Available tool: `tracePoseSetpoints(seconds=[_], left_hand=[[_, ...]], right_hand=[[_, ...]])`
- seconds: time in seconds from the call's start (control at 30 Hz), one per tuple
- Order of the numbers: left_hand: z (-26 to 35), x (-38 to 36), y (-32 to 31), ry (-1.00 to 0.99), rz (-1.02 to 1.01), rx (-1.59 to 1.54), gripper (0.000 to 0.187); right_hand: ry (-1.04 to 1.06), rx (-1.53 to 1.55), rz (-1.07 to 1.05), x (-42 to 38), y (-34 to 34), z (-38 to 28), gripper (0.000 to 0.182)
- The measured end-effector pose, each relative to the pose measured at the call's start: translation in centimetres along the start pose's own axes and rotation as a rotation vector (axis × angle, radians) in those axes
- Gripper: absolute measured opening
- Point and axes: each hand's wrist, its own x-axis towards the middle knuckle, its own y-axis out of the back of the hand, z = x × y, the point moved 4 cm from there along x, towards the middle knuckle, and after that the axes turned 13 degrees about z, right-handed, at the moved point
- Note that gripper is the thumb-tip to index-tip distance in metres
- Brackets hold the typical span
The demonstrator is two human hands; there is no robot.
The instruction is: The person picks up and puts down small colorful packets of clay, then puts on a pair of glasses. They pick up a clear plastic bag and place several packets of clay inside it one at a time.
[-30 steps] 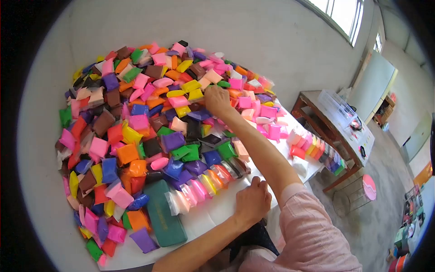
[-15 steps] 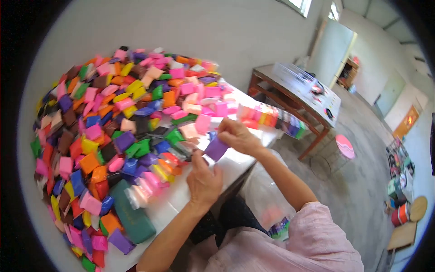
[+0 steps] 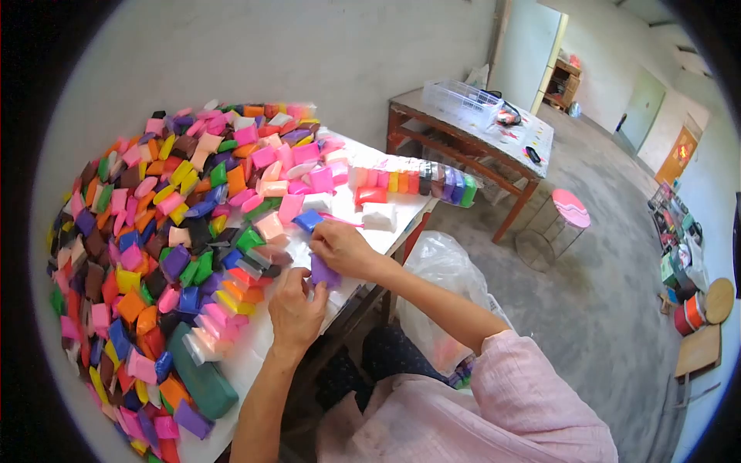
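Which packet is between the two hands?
The purple packet, directly between the left hand and right hand. The blue packet is on the right hand's far side; other purple packets lie away from both hands.

Left hand (image 3: 295, 312) near right hand (image 3: 343, 248), left fingers bent, right fingers pinched, right forearm (image 3: 440, 302) slanting inward, left forearm (image 3: 265, 401) steeper.

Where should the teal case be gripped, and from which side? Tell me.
Grip the teal case across its near end, coming from the person's side: bare white table borders it there, while packets crowd its far long edge. The long, narrow shape should suit a grip across its width.
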Motion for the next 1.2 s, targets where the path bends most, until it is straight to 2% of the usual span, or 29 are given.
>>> tracePoseSetpoints(seconds=[0.1,0.13,0.17,0.23,0.33,0.43,0.47,0.7,1.2], left_hand=[[-0.3,-0.3,-0.2,-0.031,0.026,-0.007,0.02],[-0.3,-0.3,-0.2,-0.043,0.033,-0.005,0.019],[-0.3,-0.3,-0.3,-0.063,0.04,-0.009,0.019],[0.0,-0.3,-0.2,-0.039,0.014,-0.011,0.022],[0.7,-0.5,0.1,-0.034,-0.031,0.024,0.024],[0.7,-0.4,0.2,-0.052,-0.084,0.039,0.024],[0.7,-0.4,0.2,-0.067,-0.079,0.027,0.022],[0.2,-0.5,-0.3,-0.138,-0.042,0.005,0.014],[0.0,-0.6,-0.7,-0.112,-0.078,0.022,0.015]], right_hand=[[0.067,-0.009,0.001,-1.1,2.4,-0.5,0.014],[0.152,0.025,0.091,-1.5,3.6,-0.8,0.012],[0.138,-0.048,0.135,-2.2,4.6,-0.8,0.013],[-0.057,-0.094,0.011,-3.5,6.4,-1.2,0.019],[0.145,-0.136,-0.049,-5.0,6.6,-2.8,0.027],[0.326,-0.257,0.062,-5.2,6.7,-4.8,0.032],[0.318,-0.294,0.044,-5.3,6.7,-5.0,0.034],[0.329,-0.326,0.108,-6.3,5.5,-4.1,0.026],[0.336,-0.29,0.108,-6.8,5.1,-4.5,0.018]])
